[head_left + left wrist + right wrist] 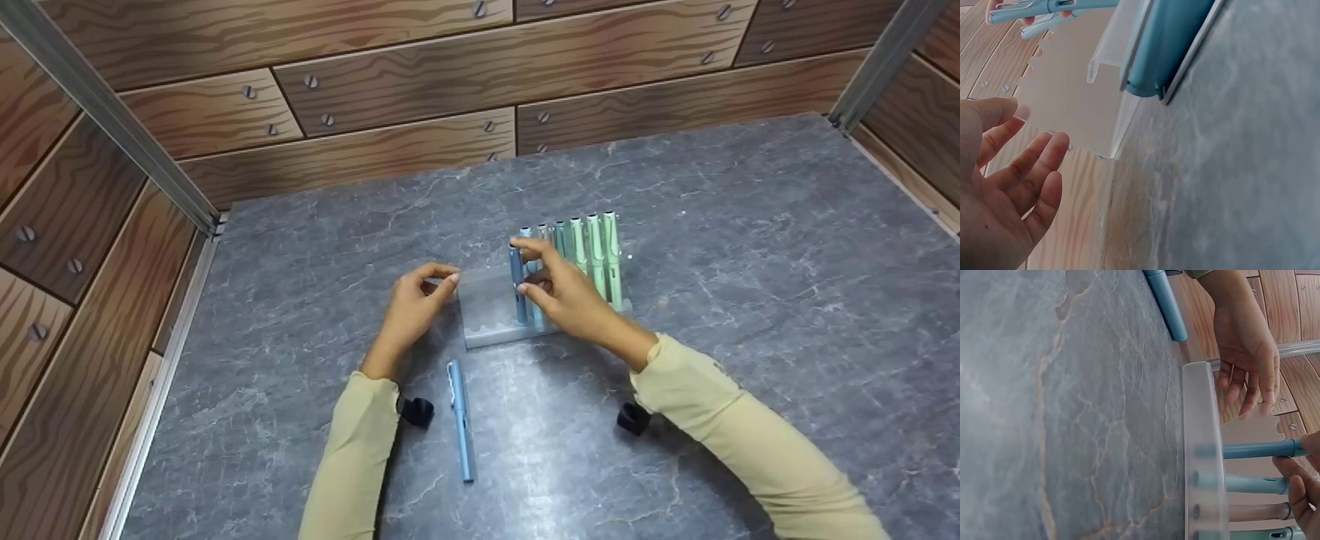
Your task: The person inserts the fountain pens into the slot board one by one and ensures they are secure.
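A translucent pen stand sits mid-table, with several pens upright in a row on its right part. My left hand pinches the stand's upper left corner between thumb and forefinger; in the left wrist view a fingertip shows through the clear panel. With thumb and fingers my right hand grips a dark blue pen, its lower end behind the front lip of the stand. Beside it stands a light blue pen, partly hidden by the hand in the head view.
A blue pen lies on the grey marbled table in front of the stand, between the forearms. Light green pens fill the rack's right end. Wood-patterned walls with metal corner posts enclose the table's back and sides.
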`<action>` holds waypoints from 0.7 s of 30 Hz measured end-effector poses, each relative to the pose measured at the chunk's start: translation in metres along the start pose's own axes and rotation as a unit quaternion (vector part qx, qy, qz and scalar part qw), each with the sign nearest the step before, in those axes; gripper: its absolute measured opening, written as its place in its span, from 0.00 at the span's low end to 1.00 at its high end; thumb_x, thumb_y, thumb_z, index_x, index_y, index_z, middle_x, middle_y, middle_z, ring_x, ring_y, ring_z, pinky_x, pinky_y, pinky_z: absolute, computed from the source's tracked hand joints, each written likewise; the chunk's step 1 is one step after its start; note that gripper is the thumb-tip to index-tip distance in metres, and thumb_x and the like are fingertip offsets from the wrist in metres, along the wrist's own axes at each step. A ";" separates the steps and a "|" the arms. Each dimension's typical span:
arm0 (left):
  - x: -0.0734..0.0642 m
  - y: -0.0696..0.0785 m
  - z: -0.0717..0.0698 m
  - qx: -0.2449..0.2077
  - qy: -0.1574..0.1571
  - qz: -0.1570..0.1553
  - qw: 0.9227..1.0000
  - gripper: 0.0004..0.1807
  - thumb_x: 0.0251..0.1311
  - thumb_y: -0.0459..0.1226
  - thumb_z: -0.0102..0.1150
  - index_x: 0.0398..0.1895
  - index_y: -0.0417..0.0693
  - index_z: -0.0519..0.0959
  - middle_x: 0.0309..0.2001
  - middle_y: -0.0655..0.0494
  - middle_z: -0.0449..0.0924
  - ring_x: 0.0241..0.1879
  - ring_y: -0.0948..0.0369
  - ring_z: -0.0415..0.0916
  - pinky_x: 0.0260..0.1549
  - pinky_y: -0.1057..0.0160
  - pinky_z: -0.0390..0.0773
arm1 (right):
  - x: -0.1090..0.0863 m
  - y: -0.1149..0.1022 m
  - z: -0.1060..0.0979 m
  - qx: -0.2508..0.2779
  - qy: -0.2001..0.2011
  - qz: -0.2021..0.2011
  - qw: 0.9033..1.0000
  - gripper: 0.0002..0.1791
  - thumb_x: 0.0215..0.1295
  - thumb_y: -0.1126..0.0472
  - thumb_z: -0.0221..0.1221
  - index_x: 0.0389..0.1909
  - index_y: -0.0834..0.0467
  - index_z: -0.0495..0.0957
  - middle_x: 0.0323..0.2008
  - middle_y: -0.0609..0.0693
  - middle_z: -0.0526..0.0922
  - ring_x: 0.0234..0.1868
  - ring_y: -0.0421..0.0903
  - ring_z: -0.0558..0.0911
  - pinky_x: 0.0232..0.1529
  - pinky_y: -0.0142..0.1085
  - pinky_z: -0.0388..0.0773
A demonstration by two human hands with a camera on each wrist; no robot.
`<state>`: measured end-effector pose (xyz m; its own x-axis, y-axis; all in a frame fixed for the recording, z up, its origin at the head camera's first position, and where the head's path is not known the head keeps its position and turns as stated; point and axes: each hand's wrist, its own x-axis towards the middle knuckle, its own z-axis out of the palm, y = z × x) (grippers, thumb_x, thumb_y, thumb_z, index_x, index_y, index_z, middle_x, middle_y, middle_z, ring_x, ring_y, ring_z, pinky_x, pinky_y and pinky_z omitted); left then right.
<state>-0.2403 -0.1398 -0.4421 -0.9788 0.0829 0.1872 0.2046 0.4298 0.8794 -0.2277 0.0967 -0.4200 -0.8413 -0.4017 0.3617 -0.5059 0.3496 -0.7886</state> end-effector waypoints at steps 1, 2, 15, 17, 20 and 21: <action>0.000 0.000 0.000 0.000 -0.001 -0.001 1.000 0.11 0.65 0.39 0.59 0.43 0.43 0.84 0.44 0.47 0.84 0.32 0.55 0.80 0.28 0.70 0.73 | 0.000 0.000 0.000 -0.001 -0.001 0.002 1.000 0.34 0.62 0.73 0.59 0.67 0.53 0.61 0.54 0.62 0.74 0.40 0.53 0.85 0.39 0.34 0.82; 0.000 0.000 0.000 -0.001 -0.003 -0.002 1.000 0.11 0.65 0.39 0.59 0.44 0.43 0.84 0.44 0.47 0.83 0.32 0.54 0.81 0.28 0.70 0.73 | -0.001 0.000 0.000 -0.002 -0.001 0.003 1.000 0.34 0.62 0.73 0.59 0.67 0.53 0.61 0.54 0.62 0.73 0.41 0.53 0.85 0.39 0.34 0.82; 0.001 -0.001 0.001 0.003 0.005 0.005 1.000 0.09 0.64 0.38 0.60 0.42 0.43 0.84 0.43 0.46 0.84 0.27 0.65 0.75 0.27 0.70 0.72 | 0.003 -0.004 -0.004 -0.067 0.011 0.011 0.998 0.33 0.61 0.68 0.62 0.66 0.51 0.65 0.45 0.57 0.79 0.32 0.46 0.81 0.35 0.36 0.80; 0.001 0.000 0.001 0.002 0.004 0.004 1.000 0.09 0.64 0.38 0.60 0.42 0.43 0.84 0.43 0.46 0.84 0.27 0.65 0.75 0.27 0.70 0.73 | 0.004 -0.004 -0.004 -0.080 0.013 0.012 0.997 0.32 0.61 0.67 0.63 0.66 0.51 0.65 0.43 0.55 0.80 0.29 0.44 0.79 0.33 0.35 0.78; 0.000 0.000 0.000 0.002 0.003 -0.002 1.000 0.09 0.64 0.38 0.60 0.42 0.43 0.84 0.44 0.46 0.84 0.27 0.65 0.76 0.27 0.70 0.73 | 0.006 -0.003 -0.005 -0.095 0.013 0.014 0.995 0.32 0.62 0.66 0.63 0.66 0.50 0.65 0.38 0.53 0.80 0.26 0.41 0.75 0.30 0.34 0.76; 0.000 0.000 0.000 0.002 0.002 -0.004 1.000 0.10 0.64 0.39 0.60 0.42 0.44 0.84 0.44 0.47 0.84 0.27 0.65 0.76 0.27 0.70 0.73 | 0.007 -0.004 -0.005 -0.099 0.013 0.017 0.995 0.32 0.62 0.66 0.63 0.66 0.50 0.65 0.37 0.52 0.80 0.26 0.40 0.75 0.29 0.34 0.75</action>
<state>-0.2405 -0.1394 -0.4421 -0.9803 0.0764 0.1820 0.1970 0.4347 0.8788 -0.2324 0.0974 -0.4122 -0.8619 -0.3663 0.3507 -0.5025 0.5243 -0.6875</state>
